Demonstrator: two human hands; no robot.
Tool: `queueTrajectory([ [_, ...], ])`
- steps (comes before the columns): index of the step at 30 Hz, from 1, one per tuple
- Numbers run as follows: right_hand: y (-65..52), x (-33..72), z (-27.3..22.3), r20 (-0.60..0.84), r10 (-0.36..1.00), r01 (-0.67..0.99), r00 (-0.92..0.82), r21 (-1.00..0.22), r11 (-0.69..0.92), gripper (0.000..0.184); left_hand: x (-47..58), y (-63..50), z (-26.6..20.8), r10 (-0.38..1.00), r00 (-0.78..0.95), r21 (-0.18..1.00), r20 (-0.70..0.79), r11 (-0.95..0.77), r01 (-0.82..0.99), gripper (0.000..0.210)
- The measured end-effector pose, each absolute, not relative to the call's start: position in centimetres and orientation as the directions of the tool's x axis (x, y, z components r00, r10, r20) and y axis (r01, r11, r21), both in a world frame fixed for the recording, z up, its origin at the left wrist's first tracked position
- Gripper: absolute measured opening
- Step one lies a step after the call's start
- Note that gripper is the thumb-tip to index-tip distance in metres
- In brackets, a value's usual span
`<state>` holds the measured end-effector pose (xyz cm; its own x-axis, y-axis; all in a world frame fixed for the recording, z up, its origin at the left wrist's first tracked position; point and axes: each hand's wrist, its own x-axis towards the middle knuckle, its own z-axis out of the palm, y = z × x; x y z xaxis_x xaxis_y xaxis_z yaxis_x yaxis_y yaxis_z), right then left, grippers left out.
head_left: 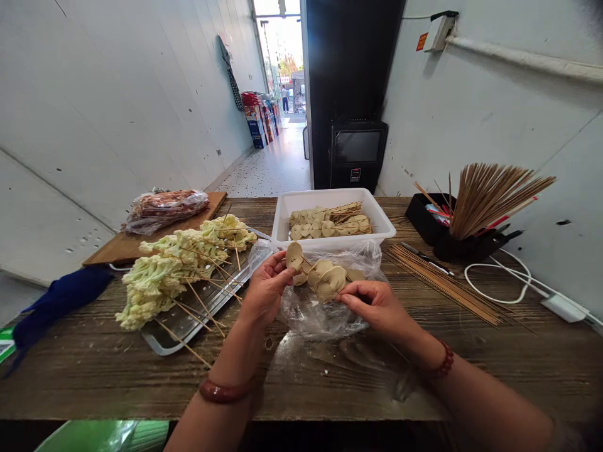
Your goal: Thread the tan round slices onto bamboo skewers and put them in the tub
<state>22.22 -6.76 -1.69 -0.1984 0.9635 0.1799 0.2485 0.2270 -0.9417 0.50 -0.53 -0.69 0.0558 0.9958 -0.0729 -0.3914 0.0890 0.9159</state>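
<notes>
Your left hand (pixel 264 289) pinches a pale round slice (pixel 294 255); your right hand (pixel 380 307) grips the slice pile (pixel 328 281) at four o'clock, on the plastic bag (pixel 306 321), six o'clock of the white tub (pixel 325 199). Hard tugging could tear slices.

We have dark-brown, wood-grained table (pixel 117 376). Directly on it: crumpled clear plastic bag (pixel 306 320), dial centre; white rectangular plastic tub (pixel 381 231), twelve o'clock; black plastic holder (pixel 420 221), two; loose thin brown wooden sticks (pixel 445 287), slim black pen (pixel 419 254), white block-shaped cable adapter (pixel 563 307), three; crumpled dark-blue fabric (pixel 66 298), shallow silver metal tray (pixel 193 330), nine; flat brown wooden board (pixel 113 251), ten.
</notes>
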Motion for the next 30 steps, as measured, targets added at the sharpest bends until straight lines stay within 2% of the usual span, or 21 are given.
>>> queueTrajectory([
  [30,-6.70,22.25,-1.75,0.167,0.964,0.254,-0.208,-0.942,0.218,0.018,0.26,-0.38,-0.62,0.997,-0.022,0.915,-0.074,0.059,-0.399,0.027],
])
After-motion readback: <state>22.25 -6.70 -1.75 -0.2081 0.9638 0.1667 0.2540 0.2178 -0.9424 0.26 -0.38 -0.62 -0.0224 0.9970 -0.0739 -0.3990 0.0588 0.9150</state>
